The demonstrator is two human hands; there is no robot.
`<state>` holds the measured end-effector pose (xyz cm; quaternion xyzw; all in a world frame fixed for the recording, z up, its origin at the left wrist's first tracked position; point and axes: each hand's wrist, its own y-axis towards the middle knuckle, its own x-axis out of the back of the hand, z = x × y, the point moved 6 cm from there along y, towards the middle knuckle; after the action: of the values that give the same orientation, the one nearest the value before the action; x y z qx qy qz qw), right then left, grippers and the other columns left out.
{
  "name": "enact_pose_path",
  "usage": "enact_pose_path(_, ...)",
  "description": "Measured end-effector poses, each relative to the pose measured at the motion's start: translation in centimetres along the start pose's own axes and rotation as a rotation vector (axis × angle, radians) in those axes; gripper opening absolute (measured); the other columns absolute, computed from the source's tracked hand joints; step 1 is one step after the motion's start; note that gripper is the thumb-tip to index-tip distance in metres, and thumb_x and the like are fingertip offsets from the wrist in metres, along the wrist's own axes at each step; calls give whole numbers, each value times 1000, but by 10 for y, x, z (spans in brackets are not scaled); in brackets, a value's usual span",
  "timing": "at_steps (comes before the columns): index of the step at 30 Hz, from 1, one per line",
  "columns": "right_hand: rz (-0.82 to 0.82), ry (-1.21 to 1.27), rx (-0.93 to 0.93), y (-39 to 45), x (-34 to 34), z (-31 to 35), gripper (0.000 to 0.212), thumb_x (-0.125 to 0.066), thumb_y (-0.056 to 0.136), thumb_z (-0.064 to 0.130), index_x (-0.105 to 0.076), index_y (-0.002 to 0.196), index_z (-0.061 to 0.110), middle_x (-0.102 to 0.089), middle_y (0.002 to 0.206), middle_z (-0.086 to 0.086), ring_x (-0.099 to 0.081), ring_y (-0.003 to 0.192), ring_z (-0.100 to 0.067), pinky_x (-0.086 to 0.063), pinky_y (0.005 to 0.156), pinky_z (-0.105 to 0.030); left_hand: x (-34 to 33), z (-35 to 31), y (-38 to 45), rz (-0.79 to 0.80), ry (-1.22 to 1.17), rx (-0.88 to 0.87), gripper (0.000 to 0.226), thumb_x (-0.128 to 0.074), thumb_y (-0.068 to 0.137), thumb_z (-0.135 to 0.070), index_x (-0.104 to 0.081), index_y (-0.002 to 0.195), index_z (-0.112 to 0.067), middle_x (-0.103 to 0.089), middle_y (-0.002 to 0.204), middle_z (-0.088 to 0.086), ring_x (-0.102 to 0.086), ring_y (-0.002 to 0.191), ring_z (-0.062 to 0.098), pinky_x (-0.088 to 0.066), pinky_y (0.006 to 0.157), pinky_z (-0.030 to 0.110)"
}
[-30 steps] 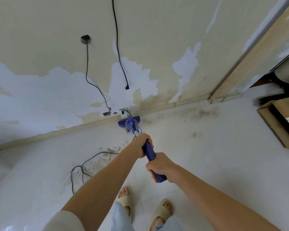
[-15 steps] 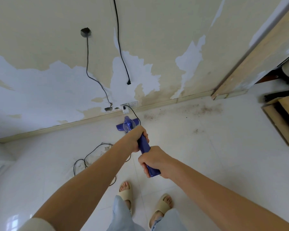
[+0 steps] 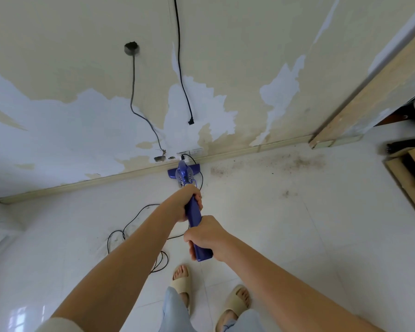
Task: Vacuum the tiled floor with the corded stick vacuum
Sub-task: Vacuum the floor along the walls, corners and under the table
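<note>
head view: both hands' fingers grip the vacuum (image 3: 194, 213), pushed forward to the baseboard (image 3: 130, 174).

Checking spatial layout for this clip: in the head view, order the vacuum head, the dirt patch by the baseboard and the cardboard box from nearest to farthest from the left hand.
From the left hand, gripping the handle:
1. Vacuum head, straight ahead against the baseboard.
2. Dirt patch, ahead and to the right along the wall.
3. Cardboard box, far right edge.
</note>
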<state>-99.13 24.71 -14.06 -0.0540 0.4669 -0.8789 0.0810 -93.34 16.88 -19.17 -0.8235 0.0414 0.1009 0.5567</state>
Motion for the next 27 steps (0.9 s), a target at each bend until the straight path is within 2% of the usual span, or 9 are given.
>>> enact_pose_path(6,-24,-100,-18,-9,-8,-5,19,-47,76,-5,-46,93,5,-47,58,-8,-44,25,-8,-40,36,-14,7,13,-13,-39,-104,-21,21,-41,86,0,-41,70,-12,-39,44,-2,-34,33,7,-35,36,14)
enact_pose_path(12,28,51,-53,-37,-29,-4,18,-47,77,-7,-47,92,3,-46,61,-10,-43,24,-9,-37,35,-11,19,18,-36,-2,-80,-9,24,-43,86,1,-42,68,-14,-40,51,0,-36,34,7,-37,36,13)
enact_pose_path(16,-12,122,-57,-33,-49,-5,25,-50,70,-2,-50,94,3,-50,75,-15,-48,46,-18,-45,43,-22,29,16,-43,28,-65,-15,27,-44,86,2,-43,64,-14,-43,54,1,-39,34,6,-38,36,13)
enact_pose_path(18,-22,112,-51,-27,-53,-2,29,-51,69,-1,-53,98,1,-52,78,-15,-48,49,-18,-45,41,-21,33,9,-42,34,-69,-36,27,-44,87,2,-43,65,-14,-44,54,1,-39,35,6,-38,37,13)
enact_pose_path(24,-37,20,-27,-11,-40,-3,13,-49,74,-6,-48,80,6,-47,60,-10,-46,39,-17,-41,40,-21,33,9,-20,-22,-57,-40,22,-43,86,1,-43,70,-13,-40,49,-1,-36,39,7,-37,37,14)
enact_pose_path(27,-28,10,-28,-6,-35,-4,13,-50,75,-6,-47,81,6,-47,58,-9,-46,36,-16,-42,41,-22,30,7,-9,-21,-33,-15,21,-43,86,0,-42,69,-13,-40,50,-1,-36,39,7,-38,38,15)
